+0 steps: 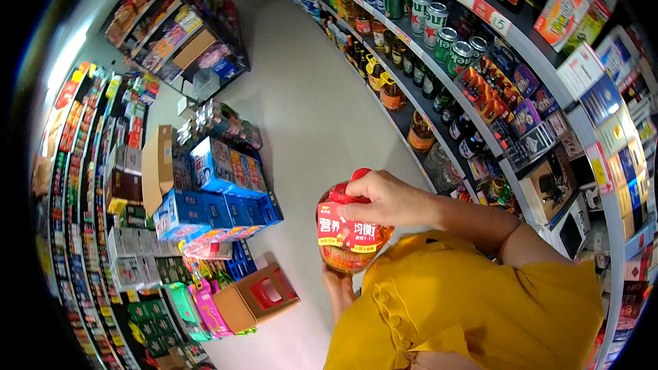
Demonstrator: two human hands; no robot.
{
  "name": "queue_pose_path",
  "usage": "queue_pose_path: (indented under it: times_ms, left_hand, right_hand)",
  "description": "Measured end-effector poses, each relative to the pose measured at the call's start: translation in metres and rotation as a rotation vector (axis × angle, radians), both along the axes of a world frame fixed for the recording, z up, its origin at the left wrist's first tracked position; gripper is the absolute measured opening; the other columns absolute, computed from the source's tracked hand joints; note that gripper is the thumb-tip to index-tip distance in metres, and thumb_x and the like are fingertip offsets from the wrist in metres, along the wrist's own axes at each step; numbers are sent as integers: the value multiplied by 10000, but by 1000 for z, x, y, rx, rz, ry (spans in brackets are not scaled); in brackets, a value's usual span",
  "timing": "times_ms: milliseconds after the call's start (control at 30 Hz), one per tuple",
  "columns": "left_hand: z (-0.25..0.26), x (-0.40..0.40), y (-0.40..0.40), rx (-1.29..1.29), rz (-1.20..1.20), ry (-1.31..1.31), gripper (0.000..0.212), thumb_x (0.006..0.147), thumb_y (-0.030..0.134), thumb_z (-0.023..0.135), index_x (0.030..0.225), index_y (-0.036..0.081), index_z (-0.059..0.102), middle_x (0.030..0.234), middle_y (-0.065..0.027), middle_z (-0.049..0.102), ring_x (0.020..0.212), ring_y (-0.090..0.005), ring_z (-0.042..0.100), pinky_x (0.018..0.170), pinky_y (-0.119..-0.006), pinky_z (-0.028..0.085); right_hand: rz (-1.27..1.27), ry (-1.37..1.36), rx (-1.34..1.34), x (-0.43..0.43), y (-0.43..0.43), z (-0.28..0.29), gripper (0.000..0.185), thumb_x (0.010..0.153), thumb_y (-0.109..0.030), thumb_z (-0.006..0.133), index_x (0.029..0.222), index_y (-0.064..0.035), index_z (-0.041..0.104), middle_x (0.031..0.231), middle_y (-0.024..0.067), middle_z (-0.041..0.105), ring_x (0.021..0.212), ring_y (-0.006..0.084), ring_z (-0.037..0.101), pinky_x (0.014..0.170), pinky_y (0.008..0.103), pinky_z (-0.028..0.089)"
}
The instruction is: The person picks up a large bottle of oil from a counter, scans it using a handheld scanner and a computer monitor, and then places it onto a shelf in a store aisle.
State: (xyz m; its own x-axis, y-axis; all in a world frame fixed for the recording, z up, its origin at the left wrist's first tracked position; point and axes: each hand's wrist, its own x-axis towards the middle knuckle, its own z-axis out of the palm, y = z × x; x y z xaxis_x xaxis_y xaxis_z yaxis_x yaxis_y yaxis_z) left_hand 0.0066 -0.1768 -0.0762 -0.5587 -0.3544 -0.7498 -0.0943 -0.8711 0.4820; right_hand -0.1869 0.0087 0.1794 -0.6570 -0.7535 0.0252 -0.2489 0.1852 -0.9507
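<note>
A large clear bottle of golden cooking oil (383,236) is held up in front of my yellow shirt (452,293). It has a red cap and handle (361,174), and a red and yellow label bearing writing (331,221) lies across its top. My right hand (378,196) is closed on the red handle. My left hand (337,283) is at the bottle's lower side, against it; its fingers are mostly hidden behind the bottle.
On the right, a curved shelf run (432,61) carries beer cans (421,13), dark glass bottles (429,85) and oil jugs (392,93). Stacked blue cartons (205,210), an open cardboard flap (158,169) and a brown carton with handle cutout (257,298) stand left of the grey floor (288,77).
</note>
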Motion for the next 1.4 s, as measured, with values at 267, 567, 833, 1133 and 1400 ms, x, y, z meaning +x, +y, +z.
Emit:
queue_pose_path:
  times_ms: [267,567,833,1133,1400]
  left_hand:
    - [-26,-226,-70,150,-328,83,523,998,370,193,1380,64,377,1388,-156,433,1289,-332,401,1067,-516,345]
    - [-63,-461,-80,160,-930,93,558,995,429,186,1359,66,400,1350,-150,474,1275,-328,415,1067,-527,333]
    - [-79,-575,-112,553,-1477,-75,714,945,612,219,1377,66,378,1369,-150,450,1234,-305,448,1053,-489,340]
    - [-71,-617,-67,508,-1755,-415,777,879,705,320,1379,115,397,1364,-123,459,1234,-310,447,989,-486,396]
    - [-105,-635,-22,649,-2107,-503,660,916,604,342,1408,164,340,1425,-95,394,1285,-312,411,1043,-524,348]
  right_hand:
    - [-191,-100,74,-135,-36,-12,355,848,-266,660,724,40,530,631,175,555,616,183,578,572,346,451]
    - [-639,-27,119,-241,-102,-90,337,776,-300,637,711,28,596,691,235,598,664,399,596,634,479,453]
    - [-1129,-346,296,-273,-118,-146,344,782,-329,633,812,14,621,802,238,617,782,379,630,683,467,493]
    - [-1412,-424,430,-295,-112,-179,331,812,-327,606,826,3,634,751,234,622,724,377,630,657,450,502]
    - [-1459,-531,523,-311,-103,-239,327,811,-348,581,850,-41,684,800,170,671,745,327,664,635,445,536]
